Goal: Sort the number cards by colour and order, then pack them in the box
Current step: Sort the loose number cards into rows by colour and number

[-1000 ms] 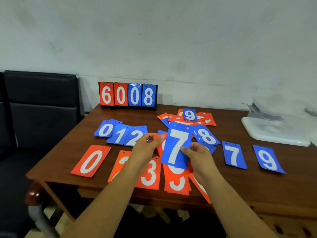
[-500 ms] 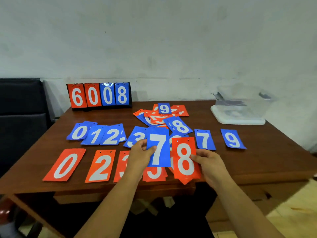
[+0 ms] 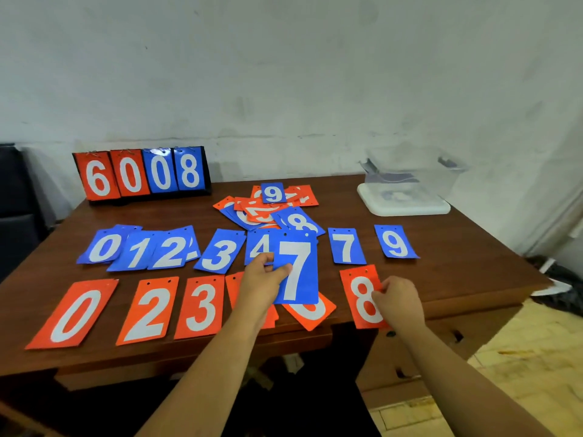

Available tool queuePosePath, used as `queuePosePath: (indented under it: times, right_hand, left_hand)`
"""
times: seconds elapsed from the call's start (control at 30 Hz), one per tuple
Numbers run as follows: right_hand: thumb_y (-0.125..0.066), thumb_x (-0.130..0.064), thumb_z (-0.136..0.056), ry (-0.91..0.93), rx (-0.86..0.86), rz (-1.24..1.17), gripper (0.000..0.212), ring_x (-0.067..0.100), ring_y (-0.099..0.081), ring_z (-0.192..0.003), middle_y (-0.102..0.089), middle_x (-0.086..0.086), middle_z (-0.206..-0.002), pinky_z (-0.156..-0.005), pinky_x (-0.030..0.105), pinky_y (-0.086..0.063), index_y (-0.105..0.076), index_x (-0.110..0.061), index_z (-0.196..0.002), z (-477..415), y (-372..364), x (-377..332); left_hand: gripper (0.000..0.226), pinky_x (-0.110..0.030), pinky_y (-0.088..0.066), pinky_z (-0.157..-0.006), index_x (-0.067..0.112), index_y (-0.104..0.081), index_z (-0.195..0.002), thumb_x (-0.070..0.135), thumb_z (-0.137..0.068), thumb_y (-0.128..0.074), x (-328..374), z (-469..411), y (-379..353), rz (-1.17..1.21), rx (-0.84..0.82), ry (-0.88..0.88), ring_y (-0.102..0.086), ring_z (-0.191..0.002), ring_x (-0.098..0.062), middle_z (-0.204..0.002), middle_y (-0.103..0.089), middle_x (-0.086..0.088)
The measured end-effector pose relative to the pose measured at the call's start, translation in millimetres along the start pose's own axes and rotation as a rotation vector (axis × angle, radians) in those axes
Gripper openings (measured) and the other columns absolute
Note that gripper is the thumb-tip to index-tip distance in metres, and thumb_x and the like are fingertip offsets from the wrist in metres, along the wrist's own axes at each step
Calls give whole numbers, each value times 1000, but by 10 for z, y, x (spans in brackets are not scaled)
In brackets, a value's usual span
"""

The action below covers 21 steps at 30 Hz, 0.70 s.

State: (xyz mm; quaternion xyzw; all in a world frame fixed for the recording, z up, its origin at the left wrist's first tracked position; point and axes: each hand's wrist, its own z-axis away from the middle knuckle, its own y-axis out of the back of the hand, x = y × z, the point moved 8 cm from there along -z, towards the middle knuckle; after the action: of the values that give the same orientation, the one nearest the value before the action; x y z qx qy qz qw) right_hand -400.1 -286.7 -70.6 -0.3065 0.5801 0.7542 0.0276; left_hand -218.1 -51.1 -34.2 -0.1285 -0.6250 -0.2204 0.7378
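Observation:
My left hand point(image 3: 263, 279) pinches a blue 7 card point(image 3: 298, 268) by its left edge, held above the table. My right hand point(image 3: 399, 299) holds a red 8 card point(image 3: 359, 293) by its right edge, low over the table's front right. A blue row runs 0 point(image 3: 104, 247), 1, 2, 3 point(image 3: 220, 252), 4 point(image 3: 261, 246), then another 7 point(image 3: 346, 246) and a 9 point(image 3: 396, 242). The red row in front shows 0 point(image 3: 75, 313), 2 point(image 3: 150, 310), 3 point(image 3: 200, 307) and cards partly hidden under my left arm. An unsorted heap point(image 3: 268, 206) lies behind.
A clear plastic box point(image 3: 413, 178) stands on its white lid point(image 3: 403, 206) at the table's back right. A flip scoreboard point(image 3: 142, 173) reading 6008 stands at the back left. A dark chair point(image 3: 19, 209) is at the left; the table's front edge point(image 3: 189, 357) is close.
My hands have separated: the right carried the red 8 rightward and down toward the table, the left kept the blue 7. The camera turned right, bringing the box into view.

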Motion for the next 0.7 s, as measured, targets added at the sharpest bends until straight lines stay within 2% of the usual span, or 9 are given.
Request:
queuePosePath:
  times: [0.13, 0.23, 0.3, 0.4, 0.47, 0.53, 0.63, 0.7]
  right_hand:
    - [-67, -29, -90, -23, -46, 23, 29, 15, -60, -87, -61, 7, -113, -73, 28, -52, -61, -13, -114, -42, 15, -16]
    - [-65, -34, -91, 4, 58, -27, 33, 13, -54, -84, -53, 7, -124, -75, 27, -48, -58, -15, -118, -10, 162, -103]
    - [-58, -41, -94, 82, 62, -164, 33, 11, -55, -86, -61, 4, -116, -76, 27, -49, -61, -16, -115, 33, 224, -263]
    - [-51, -52, -94, 97, -182, -555, 35, 11, -59, -79, -68, 0, -95, -66, 24, -47, -64, -19, -101, 180, 180, -528]
    - [-56, -48, -93, 132, -301, -651, 29, 12, -60, -76, -68, -2, -95, -61, 22, -48, -64, -20, -98, 260, 133, -644]
    - [-63, -34, -93, 146, -352, -688, 19, 10, -65, -82, -68, -3, -102, -59, 20, -51, -63, -17, -102, 234, 58, -633]
    - [-66, -25, -91, 96, -280, -725, 22, 13, -67, -95, -68, 1, -112, -70, 29, -58, -63, -13, -110, 4, 111, -500]
    - [-68, -22, -90, 63, -178, -688, 33, 19, -64, -104, -63, 2, -115, -75, 33, -58, -58, -10, -119, -223, 238, -424]
  left_hand:
    - [33, -16, -45, -45, 20, -53, -119, 26, -90, -68, 23, 14, -79, -41, -15, 37, -62, -79, -5, -91, -52, 15]
    - [28, -15, -44, -44, 22, -50, -114, 27, -92, -66, 44, 15, -160, -78, -26, 38, -61, -76, -5, -89, -49, 17]
    - [25, -17, -47, -47, 24, -49, -110, 28, -92, -66, 51, 14, -247, -104, -36, 42, -62, -79, -7, -94, -52, 13]
    - [26, -23, -55, -61, 23, -52, -110, 29, -91, -68, 52, -9, -458, -140, -75, 35, -62, -88, -7, -108, -56, 8]
    - [26, -21, -52, -63, 24, -50, -110, 30, -91, -67, 56, 8, -640, -193, -125, 17, -58, -84, -3, -104, -55, 12]
    - [33, -19, -52, -65, 23, -52, -118, 34, -91, -66, 49, 10, -805, -249, -179, -19, -60, -94, -6, -115, -58, 10]
    - [43, -16, -48, -66, 21, -49, -132, 40, -95, -58, 26, 45, -923, -389, -236, -104, -53, -110, -7, -126, -55, 6]
    - [46, -19, -47, -80, 23, -46, -134, 44, -95, -55, 2, 46, -891, -665, -190, -241, -47, -123, -12, -132, -50, 2]
